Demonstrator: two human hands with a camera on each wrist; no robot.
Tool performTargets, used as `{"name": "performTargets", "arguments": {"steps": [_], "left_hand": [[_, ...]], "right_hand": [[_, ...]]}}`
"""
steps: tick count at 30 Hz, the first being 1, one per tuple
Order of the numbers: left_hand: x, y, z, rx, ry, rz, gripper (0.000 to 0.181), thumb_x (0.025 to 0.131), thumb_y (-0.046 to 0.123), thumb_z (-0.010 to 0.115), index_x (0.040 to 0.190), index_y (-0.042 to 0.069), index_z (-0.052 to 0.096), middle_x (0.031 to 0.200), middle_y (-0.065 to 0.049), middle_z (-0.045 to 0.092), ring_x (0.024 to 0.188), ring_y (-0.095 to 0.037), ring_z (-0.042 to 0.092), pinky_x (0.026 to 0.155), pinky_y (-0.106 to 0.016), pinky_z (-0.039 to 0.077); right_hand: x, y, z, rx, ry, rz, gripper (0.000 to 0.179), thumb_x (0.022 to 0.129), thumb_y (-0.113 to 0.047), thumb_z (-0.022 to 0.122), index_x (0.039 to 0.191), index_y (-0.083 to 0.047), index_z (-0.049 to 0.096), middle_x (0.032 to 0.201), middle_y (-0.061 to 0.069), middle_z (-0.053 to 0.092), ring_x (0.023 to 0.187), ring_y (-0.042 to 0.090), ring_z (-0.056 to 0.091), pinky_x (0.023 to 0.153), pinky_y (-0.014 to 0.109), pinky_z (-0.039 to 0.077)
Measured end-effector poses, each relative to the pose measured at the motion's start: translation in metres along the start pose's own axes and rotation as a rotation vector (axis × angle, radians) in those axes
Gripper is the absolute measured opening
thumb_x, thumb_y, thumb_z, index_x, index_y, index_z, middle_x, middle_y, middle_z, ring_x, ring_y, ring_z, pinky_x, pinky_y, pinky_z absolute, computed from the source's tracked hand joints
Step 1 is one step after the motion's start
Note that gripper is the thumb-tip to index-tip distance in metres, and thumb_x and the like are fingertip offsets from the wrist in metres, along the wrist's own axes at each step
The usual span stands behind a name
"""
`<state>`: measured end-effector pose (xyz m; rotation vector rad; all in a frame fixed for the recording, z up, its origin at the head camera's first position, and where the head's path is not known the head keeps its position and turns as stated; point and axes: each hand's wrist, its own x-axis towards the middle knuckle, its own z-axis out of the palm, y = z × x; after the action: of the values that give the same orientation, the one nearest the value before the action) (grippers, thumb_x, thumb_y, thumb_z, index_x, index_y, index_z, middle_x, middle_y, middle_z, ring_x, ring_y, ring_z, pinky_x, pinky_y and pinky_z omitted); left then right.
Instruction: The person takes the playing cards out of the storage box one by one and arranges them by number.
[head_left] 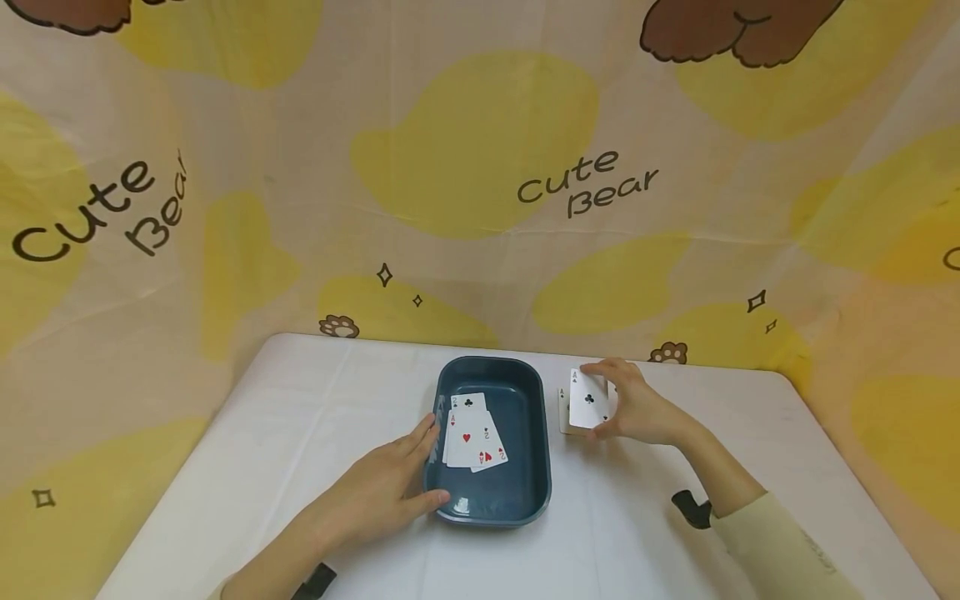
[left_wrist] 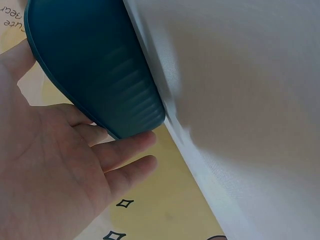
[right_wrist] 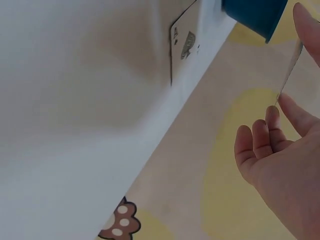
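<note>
My left hand (head_left: 386, 479) touches the left side of a dark blue tray (head_left: 531, 450), thumb at its rim and fingers fairly straight along the outer wall. Inside the tray overlap several playing cards: an ace of hearts (head_left: 465, 437), a two with a black club (head_left: 468, 401) behind it, and a red two partly hidden. To the right of the tray, my right hand (head_left: 633, 408) pinches an ace of clubs (head_left: 588, 400) by its edges between thumb and fingers. The card is raised above an ace of spades (right_wrist: 185, 42) lying on the table; in the right wrist view it appears edge-on.
A white-covered table (head_left: 360, 392) carries everything. Behind it hangs a yellow and beige cloth (head_left: 450, 275) with bear prints, close to the table's far edge. Black devices hang by both wrists, one by the right sleeve (head_left: 780, 550).
</note>
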<state>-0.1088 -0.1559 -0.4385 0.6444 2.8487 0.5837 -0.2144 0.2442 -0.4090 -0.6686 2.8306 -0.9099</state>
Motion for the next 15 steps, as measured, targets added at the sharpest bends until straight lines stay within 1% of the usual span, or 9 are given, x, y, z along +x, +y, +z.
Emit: {"name": "performTargets", "arguments": {"steps": [5, 11, 15], "left_hand": [[0.0, 0.0, 0.001, -0.003, 0.007, 0.005, 0.094, 0.098, 0.062, 0.064, 0.166, 0.009, 0.028, 0.175, -0.001, 0.016, 0.151, -0.033, 0.039, 0.118, -0.053, 0.04], [-0.001, 0.0, 0.002, -0.001, 0.004, 0.005, 0.094, 0.098, 0.063, 0.062, 0.166, 0.01, 0.027, 0.175, 0.0, 0.015, 0.152, -0.032, 0.038, 0.118, -0.053, 0.039], [0.0, -0.001, 0.002, 0.003, 0.008, 0.006, 0.094, 0.098, 0.063, 0.062, 0.167, 0.01, 0.026, 0.175, 0.0, 0.015, 0.152, -0.032, 0.038, 0.118, -0.053, 0.039]], "right_hand": [[-0.001, 0.012, -0.001, 0.009, -0.005, 0.029, 0.093, 0.065, -0.011, 0.099, 0.147, -0.003, 0.055, 0.143, 0.02, 0.049, 0.128, 0.043, 0.043, 0.102, 0.071, 0.046], [-0.004, 0.024, -0.003, 0.024, -0.022, 0.07, 0.093, 0.066, -0.008, 0.097, 0.148, -0.003, 0.054, 0.146, 0.022, 0.049, 0.132, 0.046, 0.039, 0.104, 0.075, 0.041], [-0.006, 0.034, -0.004, 0.025, -0.026, 0.091, 0.094, 0.066, -0.008, 0.097, 0.149, -0.003, 0.053, 0.148, 0.024, 0.048, 0.134, 0.047, 0.038, 0.106, 0.075, 0.038]]}}
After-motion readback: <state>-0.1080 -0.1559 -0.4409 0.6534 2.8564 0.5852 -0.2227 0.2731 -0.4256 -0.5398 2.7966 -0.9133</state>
